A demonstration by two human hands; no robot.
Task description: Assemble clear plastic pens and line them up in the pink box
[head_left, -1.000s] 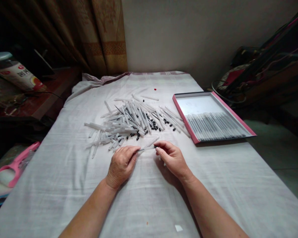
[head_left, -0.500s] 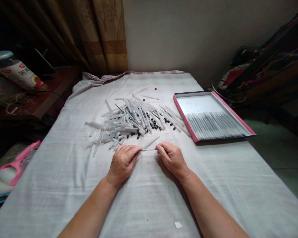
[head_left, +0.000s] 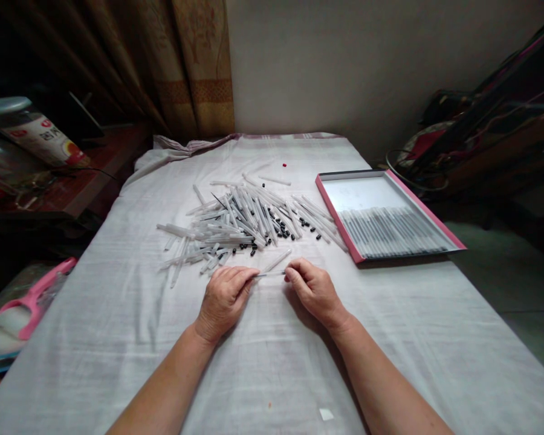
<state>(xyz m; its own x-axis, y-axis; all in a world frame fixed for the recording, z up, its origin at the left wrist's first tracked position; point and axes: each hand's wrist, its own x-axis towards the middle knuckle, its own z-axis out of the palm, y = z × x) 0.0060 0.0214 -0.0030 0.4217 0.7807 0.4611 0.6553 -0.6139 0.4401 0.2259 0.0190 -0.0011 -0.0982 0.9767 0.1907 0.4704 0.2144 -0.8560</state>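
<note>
A thin grey pen refill (head_left: 271, 274) spans level between my two hands, just above the cloth. My left hand (head_left: 224, 297) pinches its left end between thumb and fingers. At the other end, my right hand (head_left: 315, 293) is closed with thumb and index finger on the tip. Just behind the refill lies a clear pen barrel (head_left: 277, 260), pointing away to the right. Beyond the hands spreads a loose pile of translucent pen barrels (head_left: 240, 211), with dark refills among them. Small black caps (head_left: 281, 229) are scattered at its right and front edges.
To the right sits a shallow pink-edged box (head_left: 358, 187) with a row of assembled pens (head_left: 390, 232). A red cap (head_left: 284, 165) lies at the back of the cloth-covered table (head_left: 208, 386). Pink-handled scissors (head_left: 31, 302) and a plastic jar (head_left: 40, 136) are at the left.
Both hands stay nearly in place, still holding the refill. The view has shifted very slightly; the pile and box are unchanged.
</note>
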